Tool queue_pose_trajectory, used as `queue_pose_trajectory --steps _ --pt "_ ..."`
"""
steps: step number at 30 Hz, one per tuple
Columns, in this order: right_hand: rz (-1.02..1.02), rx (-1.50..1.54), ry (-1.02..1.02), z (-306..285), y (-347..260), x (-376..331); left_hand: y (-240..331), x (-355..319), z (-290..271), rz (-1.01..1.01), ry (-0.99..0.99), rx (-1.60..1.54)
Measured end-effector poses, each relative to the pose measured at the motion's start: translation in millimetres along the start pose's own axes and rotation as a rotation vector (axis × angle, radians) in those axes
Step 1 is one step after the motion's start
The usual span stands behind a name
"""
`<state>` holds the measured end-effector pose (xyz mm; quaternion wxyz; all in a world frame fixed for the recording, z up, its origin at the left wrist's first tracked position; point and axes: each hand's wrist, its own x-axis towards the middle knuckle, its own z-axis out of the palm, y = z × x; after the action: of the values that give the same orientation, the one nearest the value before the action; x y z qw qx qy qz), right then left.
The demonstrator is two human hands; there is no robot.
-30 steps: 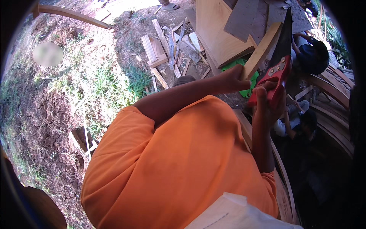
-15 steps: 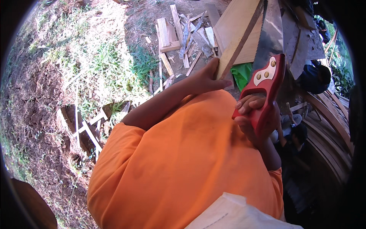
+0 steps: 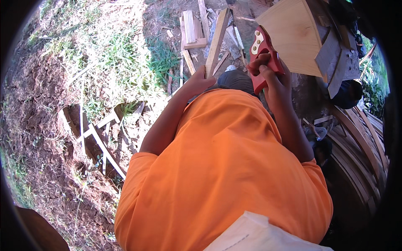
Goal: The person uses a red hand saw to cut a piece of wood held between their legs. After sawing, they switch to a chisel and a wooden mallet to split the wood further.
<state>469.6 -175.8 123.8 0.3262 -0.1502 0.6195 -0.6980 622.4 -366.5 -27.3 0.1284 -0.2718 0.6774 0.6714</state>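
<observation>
A handsaw with a red handle and a pale riveted plate is gripped in my right hand, its handle upright in front of my right side. Its blade reaches away from me and is hard to make out against the ground. My left hand is closed round the near end of a narrow wooden board, which points away and slightly right. Board and saw handle are apart, with a gap between them.
Wood offcuts lie on the ground ahead. A broad plywood sheet leans among planks at the far right. Long curved-looking timbers and people are at the right. Sticks stand by a hole at the left.
The saw has moved left and away from me, and my left hand has shifted left with the board, now more upright. The green thing by the boards is no longer visible.
</observation>
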Motion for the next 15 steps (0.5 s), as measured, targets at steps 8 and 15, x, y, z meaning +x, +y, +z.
queue_pose_trajectory --steps 8,15 --pt "0.227 0.146 -0.019 0.1 41.8 83.7 -39.9 48.9 -16.3 -0.148 0.017 0.002" --pt "0.431 0.129 -0.045 -22.1 127.6 184.8 -89.4 145.2 -16.9 -0.508 0.068 -0.063"
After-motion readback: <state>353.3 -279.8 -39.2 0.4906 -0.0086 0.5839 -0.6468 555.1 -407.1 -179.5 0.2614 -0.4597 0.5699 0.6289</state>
